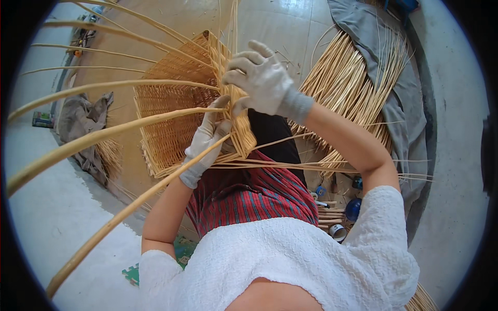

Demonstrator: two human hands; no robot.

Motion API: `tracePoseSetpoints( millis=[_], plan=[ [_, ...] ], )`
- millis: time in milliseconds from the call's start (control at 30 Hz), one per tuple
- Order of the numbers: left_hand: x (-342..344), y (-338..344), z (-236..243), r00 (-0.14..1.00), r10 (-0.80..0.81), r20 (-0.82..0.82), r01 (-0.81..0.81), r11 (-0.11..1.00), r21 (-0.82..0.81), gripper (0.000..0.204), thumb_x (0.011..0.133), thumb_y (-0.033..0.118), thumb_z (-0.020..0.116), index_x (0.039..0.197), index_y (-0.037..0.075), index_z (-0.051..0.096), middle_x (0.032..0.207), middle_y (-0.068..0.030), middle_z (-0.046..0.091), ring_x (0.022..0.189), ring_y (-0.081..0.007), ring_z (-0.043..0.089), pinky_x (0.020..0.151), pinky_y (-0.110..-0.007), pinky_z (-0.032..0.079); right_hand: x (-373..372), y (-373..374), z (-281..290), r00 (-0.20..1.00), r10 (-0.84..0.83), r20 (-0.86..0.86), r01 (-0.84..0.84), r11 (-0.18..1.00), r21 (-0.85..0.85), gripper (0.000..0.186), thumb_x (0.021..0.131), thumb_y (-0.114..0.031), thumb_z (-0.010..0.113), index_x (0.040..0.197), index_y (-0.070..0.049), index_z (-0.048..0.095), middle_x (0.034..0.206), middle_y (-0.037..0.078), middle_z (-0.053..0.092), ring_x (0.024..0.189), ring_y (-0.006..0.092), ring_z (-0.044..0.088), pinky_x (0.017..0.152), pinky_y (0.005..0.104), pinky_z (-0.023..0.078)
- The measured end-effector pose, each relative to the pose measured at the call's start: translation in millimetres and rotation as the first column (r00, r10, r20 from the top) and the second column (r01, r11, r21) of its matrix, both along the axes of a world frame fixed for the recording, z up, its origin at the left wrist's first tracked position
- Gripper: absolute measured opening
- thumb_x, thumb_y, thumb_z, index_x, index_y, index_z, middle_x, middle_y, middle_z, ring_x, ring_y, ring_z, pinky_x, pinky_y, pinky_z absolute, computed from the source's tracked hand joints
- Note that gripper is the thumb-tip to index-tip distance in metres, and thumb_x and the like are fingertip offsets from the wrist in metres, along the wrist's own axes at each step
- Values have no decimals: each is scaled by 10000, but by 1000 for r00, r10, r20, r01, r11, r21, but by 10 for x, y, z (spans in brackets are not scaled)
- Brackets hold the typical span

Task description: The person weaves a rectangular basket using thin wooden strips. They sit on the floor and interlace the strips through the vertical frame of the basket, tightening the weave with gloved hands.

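Note:
A square wicker basket [168, 96] lies tipped on its side against my lap, its woven inside showing. Long, pale willow rods [85, 145] stick out from its rim and sweep toward the left. My left hand [208, 136], in a white and grey glove, is closed on the rim [239, 139], with its thumb beside a rod's base. Over the rim's far part, my gloved right hand [262, 78] has its fingers apart and slightly bent. The right thumb is near or touching the weave; I cannot tell which. No rod shows in that hand.
A large bundle of willow rods [345, 78] lies at the right, partly on a grey cloth [410, 119]. Another dark cloth [85, 124] with rods is at the left. Small tools and a blue round object [353, 209] sit on the floor by my right side.

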State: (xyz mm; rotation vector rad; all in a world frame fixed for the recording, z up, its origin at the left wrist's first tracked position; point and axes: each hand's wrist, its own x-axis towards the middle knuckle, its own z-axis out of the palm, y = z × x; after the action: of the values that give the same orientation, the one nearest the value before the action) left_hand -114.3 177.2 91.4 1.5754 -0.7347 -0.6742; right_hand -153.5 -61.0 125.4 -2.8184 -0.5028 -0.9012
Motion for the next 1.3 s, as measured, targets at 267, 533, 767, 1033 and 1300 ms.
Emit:
tracePoseSetpoints(
  millis=[267, 533, 767, 1033, 1300],
  plan=[
    [-103, 19, -36, 988, 101, -116, -101, 995, 13, 589, 1063, 190, 613, 1613, 157, 403, 1320, 31, 607, 930, -32, 522, 832, -195, 481, 286, -62, -12, 835, 158, -528, 265, 725, 636, 638, 782, -307, 906, 1281, -57, 598, 1215, 143, 658, 1052, 262, 690, 948, 360, 558],
    [-83, 3, -30, 988, 146, -41, -145, 989, 41, 586, 1049, 248, 662, 1590, 171, 451, 939, 79, 593, 731, -3, 435, 666, -162, 418, 479, -313, 89, 732, 190, -654, 499, 504, 705, 670, 903, -293, 820, 1336, 102, 496, 1072, 194, 713, 832, 184, 718, 710, 313, 593],
    [-110, -30, 75, 984, 141, -107, -134, 988, 78, 553, 1071, 186, 616, 1589, 112, 437, 1029, 40, 621, 820, -18, 483, 778, -183, 464, 493, -516, -50, 532, 411, -740, 603, 430, 672, 553, 905, -352, 820, 1254, 21, 609, 1027, 85, 709, 896, 136, 691, 726, 311, 587],
    [-175, -18, -4, 971, 234, 52, -239, 953, 183, 532, 1064, 165, 617, 1556, 107, 424, 968, 12, 650, 774, -16, 544, 689, -182, 468, 459, 86, 343, 832, 553, 42, -468, 659, 589, 293, 881, -147, 781, 1163, -132, 707, 1258, 44, 719, 1110, 258, 683, 943, 423, 574],
    [-175, -3, -15, 891, 182, 416, -284, 939, 196, 552, 1064, 126, 599, 1581, 113, 407, 673, 62, 510, 554, -28, 428, 505, -232, 384, 462, 352, 627, 858, 471, -206, -411, 870, 273, 570, 864, -164, 756, 1421, -220, 650, 1321, 51, 677, 1197, 296, 642, 1041, 441, 532]
  ],
)
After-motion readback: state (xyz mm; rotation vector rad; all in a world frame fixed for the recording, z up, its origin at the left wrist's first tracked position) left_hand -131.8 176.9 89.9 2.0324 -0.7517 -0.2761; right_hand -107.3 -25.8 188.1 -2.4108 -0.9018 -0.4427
